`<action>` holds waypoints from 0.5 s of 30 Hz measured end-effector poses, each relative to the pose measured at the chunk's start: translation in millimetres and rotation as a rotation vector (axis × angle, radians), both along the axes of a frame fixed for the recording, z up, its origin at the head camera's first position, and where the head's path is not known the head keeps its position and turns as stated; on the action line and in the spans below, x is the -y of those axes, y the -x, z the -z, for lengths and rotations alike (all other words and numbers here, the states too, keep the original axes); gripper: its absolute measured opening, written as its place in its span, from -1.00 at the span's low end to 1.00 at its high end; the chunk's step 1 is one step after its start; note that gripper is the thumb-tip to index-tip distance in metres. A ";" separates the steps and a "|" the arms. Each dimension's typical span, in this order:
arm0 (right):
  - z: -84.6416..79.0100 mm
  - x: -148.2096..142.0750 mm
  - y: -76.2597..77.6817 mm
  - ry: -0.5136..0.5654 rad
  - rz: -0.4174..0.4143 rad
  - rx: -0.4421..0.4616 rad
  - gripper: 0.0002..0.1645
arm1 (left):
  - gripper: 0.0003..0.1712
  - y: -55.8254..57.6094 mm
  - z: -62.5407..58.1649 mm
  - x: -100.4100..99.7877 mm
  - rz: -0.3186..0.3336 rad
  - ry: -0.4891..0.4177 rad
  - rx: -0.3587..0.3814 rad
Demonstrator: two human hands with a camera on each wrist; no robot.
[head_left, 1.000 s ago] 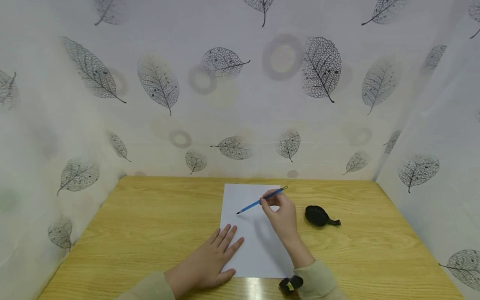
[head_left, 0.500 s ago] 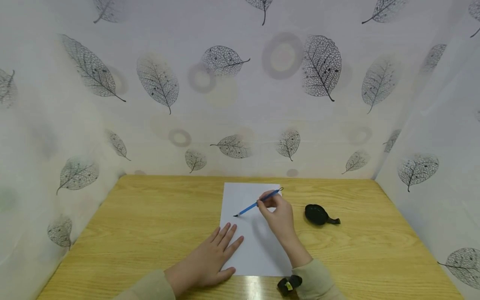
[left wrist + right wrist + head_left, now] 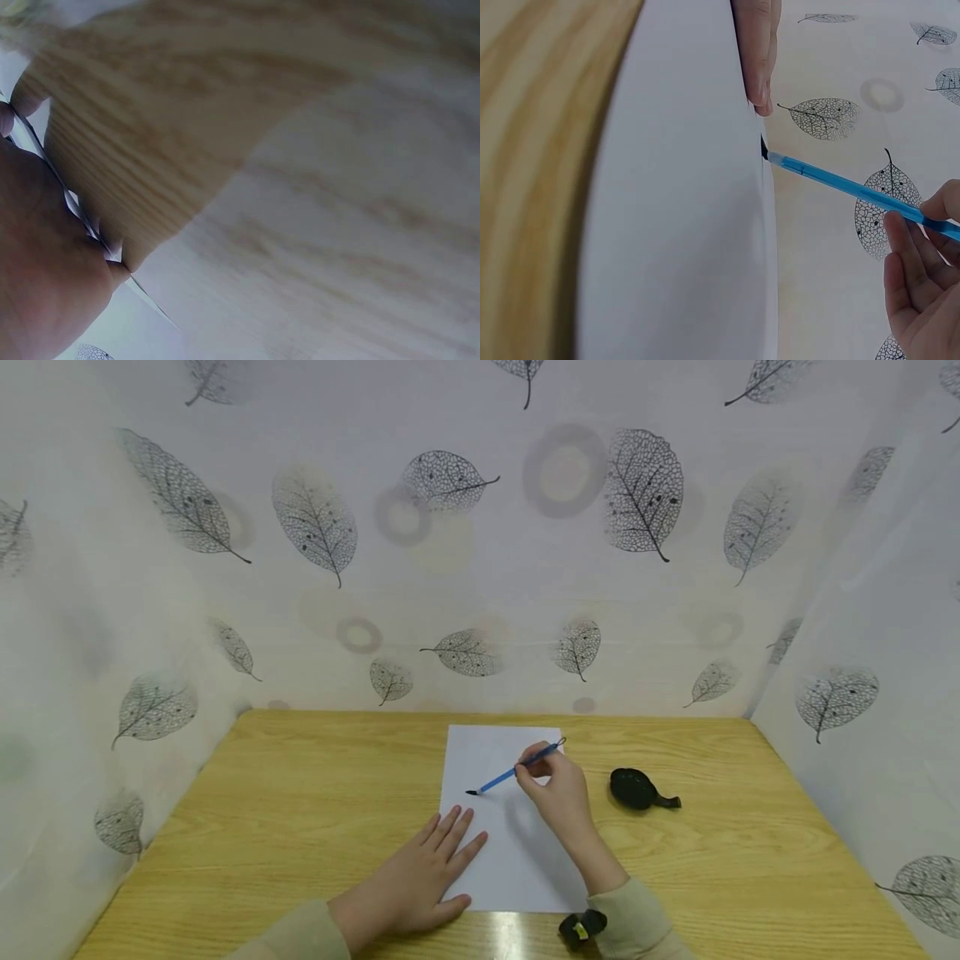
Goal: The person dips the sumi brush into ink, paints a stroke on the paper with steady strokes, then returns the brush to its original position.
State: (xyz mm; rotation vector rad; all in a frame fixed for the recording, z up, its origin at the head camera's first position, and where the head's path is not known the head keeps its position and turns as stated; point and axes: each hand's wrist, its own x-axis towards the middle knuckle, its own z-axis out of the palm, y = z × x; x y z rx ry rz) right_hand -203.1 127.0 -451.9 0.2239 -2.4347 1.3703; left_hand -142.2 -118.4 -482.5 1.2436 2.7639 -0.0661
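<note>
Head view is softly lit; table (image 3: 315, 802) glares bottom centre, paper (image 3: 510, 852) carries faint shadow; left wrist view blurs.

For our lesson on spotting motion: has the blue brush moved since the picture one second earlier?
Yes, slightly: in the head view the blue brush has shifted left and back from the far edge of the wooden table.

Downward head and close wrist views share table (image 3: 315, 810).

Blue brush (image 3: 498, 779), white paper (image 3: 501, 852), leaf-print backdrop (image 3: 495, 568)
</note>
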 end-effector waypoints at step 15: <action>-3.5 0.8 -3.2 -0.029 0.012 -0.023 -0.88 | -0.12 0.0 -0.3 0.9 0.011 -0.045 0.024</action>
